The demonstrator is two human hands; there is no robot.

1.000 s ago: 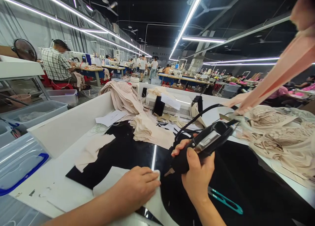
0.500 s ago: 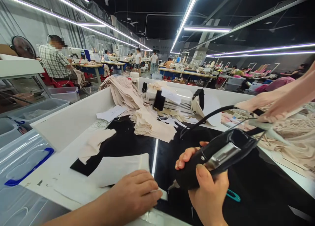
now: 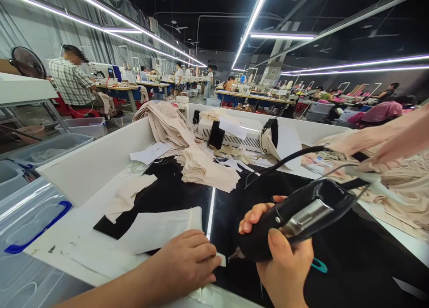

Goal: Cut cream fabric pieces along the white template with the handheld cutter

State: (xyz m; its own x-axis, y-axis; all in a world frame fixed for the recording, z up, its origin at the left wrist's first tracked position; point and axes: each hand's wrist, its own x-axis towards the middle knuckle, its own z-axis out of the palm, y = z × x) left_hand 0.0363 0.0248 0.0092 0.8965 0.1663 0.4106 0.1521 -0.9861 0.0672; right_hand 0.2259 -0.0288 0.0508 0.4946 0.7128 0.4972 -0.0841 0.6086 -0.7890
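My right hand [image 3: 284,259] grips a black corded cutting tool [image 3: 298,216], its metal tip pointing down-left toward the black glossy table top [image 3: 351,263]. My left hand [image 3: 187,263] lies flat, fingers pressed on the near corner of a pale fabric piece [image 3: 157,229] spread on the table. The tool's tip sits just right of my left fingertips. The tool's black cable [image 3: 284,158] loops away to the back. A co-worker's hand [image 3: 355,149] reaches in from the right over a heap of beige lace [image 3: 405,196].
A stack of beige cut pieces [image 3: 204,167] and a folded fabric pile [image 3: 166,122] lie behind. A white machine [image 3: 234,136] stands at the back. Teal snips [image 3: 318,266] peek out by my right wrist. Clear bins [image 3: 30,209] stand left. Other workers sit at distant tables.
The view has tilted slightly. My right hand with the tool drew nearer and lower. My left hand slid toward me along the fabric. The co-worker's raised arm came down to the lace heap.
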